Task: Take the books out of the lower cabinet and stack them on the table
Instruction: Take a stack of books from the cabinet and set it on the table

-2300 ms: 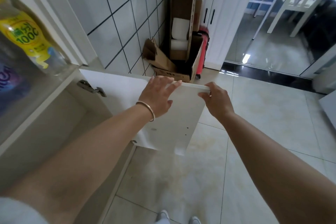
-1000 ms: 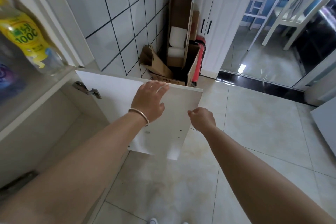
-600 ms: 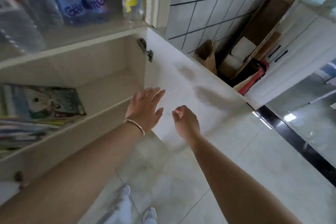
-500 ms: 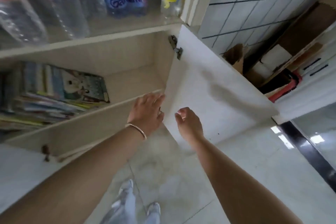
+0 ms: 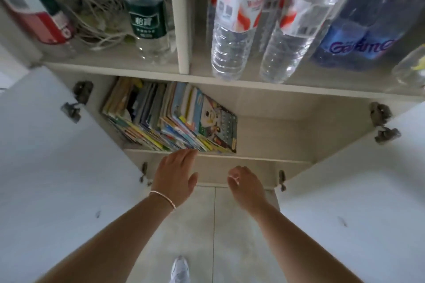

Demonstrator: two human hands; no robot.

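The books (image 5: 170, 119) sit in the lower cabinet (image 5: 276, 122), packed into its left half, leaning w/ spines roughly front-to-back and the outermost cover tilted right. Both doors stand open. The left hand (image 5: 176, 176) is up & fwd near the shelf's front lip, just below the books' near edges, fingers straight & spread, holding nothing. The right hand (image 5: 245, 185) is lower and off to the right, fingers loosely curled, empty. Left is clearly nearer; the reach probably goes fwd and slightly left.
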